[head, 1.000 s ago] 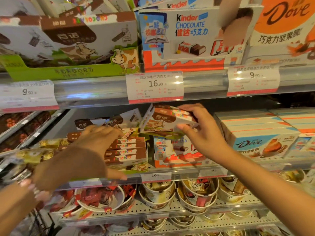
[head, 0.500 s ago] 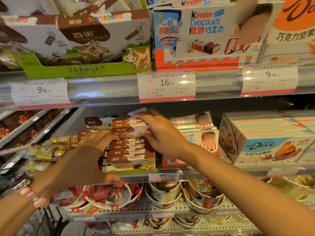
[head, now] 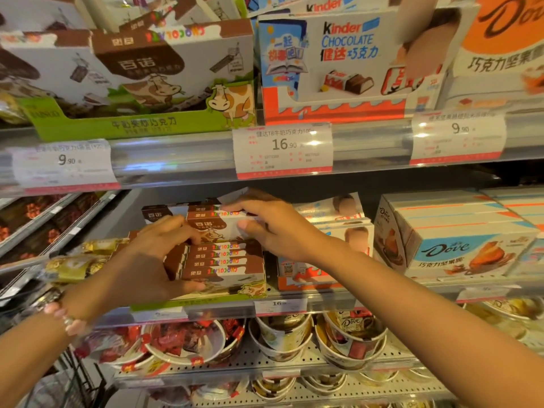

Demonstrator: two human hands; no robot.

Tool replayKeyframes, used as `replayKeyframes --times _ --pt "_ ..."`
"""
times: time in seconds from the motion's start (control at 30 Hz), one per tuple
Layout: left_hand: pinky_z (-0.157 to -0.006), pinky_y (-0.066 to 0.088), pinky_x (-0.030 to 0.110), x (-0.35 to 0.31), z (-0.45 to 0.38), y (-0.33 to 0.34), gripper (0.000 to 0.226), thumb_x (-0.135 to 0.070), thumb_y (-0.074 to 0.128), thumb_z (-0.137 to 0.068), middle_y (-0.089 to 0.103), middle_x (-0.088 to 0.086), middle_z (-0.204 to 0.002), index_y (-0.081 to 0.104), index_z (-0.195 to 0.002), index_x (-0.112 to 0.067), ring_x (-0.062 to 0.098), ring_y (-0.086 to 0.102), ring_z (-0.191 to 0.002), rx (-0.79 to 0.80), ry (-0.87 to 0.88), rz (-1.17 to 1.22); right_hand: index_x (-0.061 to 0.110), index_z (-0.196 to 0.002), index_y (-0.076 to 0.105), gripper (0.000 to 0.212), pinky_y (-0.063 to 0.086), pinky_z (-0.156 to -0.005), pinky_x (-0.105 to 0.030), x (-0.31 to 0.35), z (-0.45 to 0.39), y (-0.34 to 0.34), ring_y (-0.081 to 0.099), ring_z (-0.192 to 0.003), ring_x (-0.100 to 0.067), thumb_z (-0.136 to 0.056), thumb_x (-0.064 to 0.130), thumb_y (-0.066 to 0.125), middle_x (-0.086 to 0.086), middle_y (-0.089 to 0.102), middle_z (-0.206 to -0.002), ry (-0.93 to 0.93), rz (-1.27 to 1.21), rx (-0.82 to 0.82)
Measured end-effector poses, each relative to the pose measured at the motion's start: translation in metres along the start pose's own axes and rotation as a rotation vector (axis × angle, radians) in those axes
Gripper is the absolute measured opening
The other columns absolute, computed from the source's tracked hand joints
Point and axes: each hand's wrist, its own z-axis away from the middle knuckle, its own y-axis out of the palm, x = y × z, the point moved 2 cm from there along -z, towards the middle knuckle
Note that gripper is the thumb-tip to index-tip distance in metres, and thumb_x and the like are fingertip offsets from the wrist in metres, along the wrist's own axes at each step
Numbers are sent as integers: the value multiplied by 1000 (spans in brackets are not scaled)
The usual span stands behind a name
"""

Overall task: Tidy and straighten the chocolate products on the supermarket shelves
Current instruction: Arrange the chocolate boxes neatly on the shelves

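Observation:
On the middle shelf a stack of brown-and-white cow chocolate boxes (head: 223, 260) sits in a green display tray (head: 206, 298). My right hand (head: 273, 225) grips the top cow box (head: 217, 228) from its right end and presses it onto the stack. My left hand (head: 147, 260) holds the stack's left side, thumb under the front edge and fingers on the top box. Behind the hands more cow boxes (head: 156, 214) lean against the back.
Kinder boxes (head: 332, 228) stand right of the stack, Dove boxes (head: 459, 237) further right. The upper shelf holds a cow tray (head: 132, 83) and Kinder display (head: 338, 69). Gold-wrapped sweets (head: 76, 260) lie at left; tubs (head: 288, 337) fill the shelf below.
My right hand carried the cow box from in front of the Kinder boxes leftward and set it on top of the stack. My left hand stayed on the stack's left side.

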Motion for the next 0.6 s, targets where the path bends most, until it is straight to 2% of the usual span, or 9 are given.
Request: replayKeyframes --times 0.1,0.2,0.3,0.4,0.47,0.53,0.6 --pt "-75 50 31 0 3 3 60 -46 84 -53 44 -4 -110 62 -100 -17 15 52 -94 -32 6 21 23 -132 49 35 51 -88 -40 1 5 1 54 -114 -20 -97 22 47 -2 52 -131 -20 51 10" --pt "-72 51 25 4 6 6 62 -39 89 -52 37 -8 -117 56 -103 -24 13 54 -94 -52 4 23 24 -133 45 35 50 -86 -41 2 4 4 54 -111 -18 -98 23 44 -3 55 -127 -7 68 31" --pt "-67 46 9 7 10 9 79 -43 87 -52 26 -22 -126 34 -111 -50 3 54 -96 -38 -31 50 22 -134 44 36 48 -87 -41 2 7 4 52 -111 -16 -99 24 43 -3 55 -123 -27 89 40" --pt "-75 41 5 11 13 10 111 -41 89 -47 33 -23 -130 12 -123 -64 -10 50 -101 -49 -87 173 18 -135 46 37 48 -83 -38 5 17 11 52 -107 -16 -99 25 43 -5 54 -118 -101 88 23" --pt "-82 46 15 7 12 7 112 -41 89 -49 41 -24 -124 14 -130 -60 -6 52 -103 -20 -73 169 16 -136 47 37 48 -84 -39 5 20 13 52 -108 -17 -100 22 40 -6 53 -119 -104 58 3" --pt "-86 47 21 3 8 5 105 -39 89 -53 46 -16 -125 25 -136 -43 0 52 -106 -30 44 77 16 -137 47 38 48 -85 -39 5 19 13 52 -109 -17 -100 21 40 -6 52 -119 -94 52 -1" --pt "-82 45 13 -1 6 5 103 -35 90 -53 47 -15 -124 30 -136 -32 -3 49 -107 -46 106 43 16 -138 46 38 48 -85 -39 6 19 12 51 -110 -17 -100 20 41 -6 51 -120 -84 49 10"
